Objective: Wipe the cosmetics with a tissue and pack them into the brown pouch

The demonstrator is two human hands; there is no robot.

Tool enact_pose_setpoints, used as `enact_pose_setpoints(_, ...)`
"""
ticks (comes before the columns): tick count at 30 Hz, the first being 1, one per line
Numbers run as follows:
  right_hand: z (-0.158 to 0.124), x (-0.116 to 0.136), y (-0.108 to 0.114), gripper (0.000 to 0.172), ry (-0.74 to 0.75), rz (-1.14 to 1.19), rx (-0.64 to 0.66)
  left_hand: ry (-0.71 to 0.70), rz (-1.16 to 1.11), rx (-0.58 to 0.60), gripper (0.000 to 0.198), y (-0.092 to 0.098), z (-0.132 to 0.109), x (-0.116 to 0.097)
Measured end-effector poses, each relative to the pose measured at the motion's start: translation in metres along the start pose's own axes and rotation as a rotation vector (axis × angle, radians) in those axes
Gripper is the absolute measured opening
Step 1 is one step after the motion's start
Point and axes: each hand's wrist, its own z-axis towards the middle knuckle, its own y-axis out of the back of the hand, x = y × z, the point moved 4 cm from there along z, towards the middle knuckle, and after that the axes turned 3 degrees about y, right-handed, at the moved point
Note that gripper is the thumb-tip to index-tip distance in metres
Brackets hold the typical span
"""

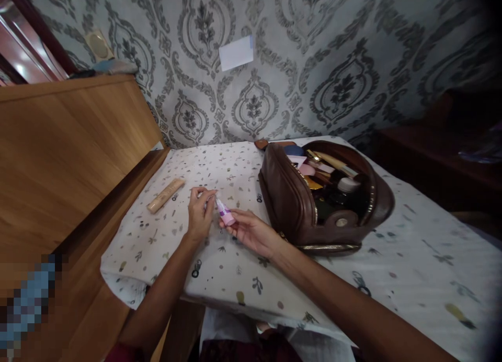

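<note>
A small pink, white and purple bottle (pixel 224 211) is held up above the cloth, tilted, its narrow white tip pointing up and to the left. My right hand (pixel 251 232) grips its pink lower end between thumb and fingers. At the other end, the thumb and fingertips of my left hand (pixel 201 211) pinch the white tip; whether a separate cap is between them is too small to make out. To the left of my left hand lies a beige squeeze tube (pixel 165 195). A brown makeup bag (pixel 284 194) stands unzipped to the right of my hands.
Inside the bag are brushes (pixel 333 162), a jar with a white lid (pixel 348 185) and several other cosmetics. The printed tablecloth (pixel 219 262) hangs over the front edge. A wooden panel (pixel 78 147) rises on the left; a patterned wall (pixel 251 105) stands behind.
</note>
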Motion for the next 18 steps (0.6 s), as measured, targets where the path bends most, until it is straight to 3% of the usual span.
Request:
enact_pose_setpoints(6, 0.005, 0.000, 0.006, 0.020, 0.045, 0.031, -0.061, -0.162, -0.056, 0.183, 0.023, -0.016, -0.011, -0.020)
enact_pose_setpoints(10, 0.008, 0.001, 0.012, 0.022, 0.095, 0.022, -0.098, -0.201, -0.125, 0.218, 0.023, -0.017, -0.013, -0.027)
enact_pose_setpoints(15, 0.006, 0.004, 0.014, 0.042, 0.141, -0.006, -0.131, -0.177, -0.133, 0.234, 0.024, -0.015, -0.011, -0.025)
enact_pose_setpoints(18, 0.004, 0.005, 0.012, 0.045, 0.160, -0.081, -0.106, -0.160, -0.110, 0.221, 0.023, -0.015, -0.011, -0.022)
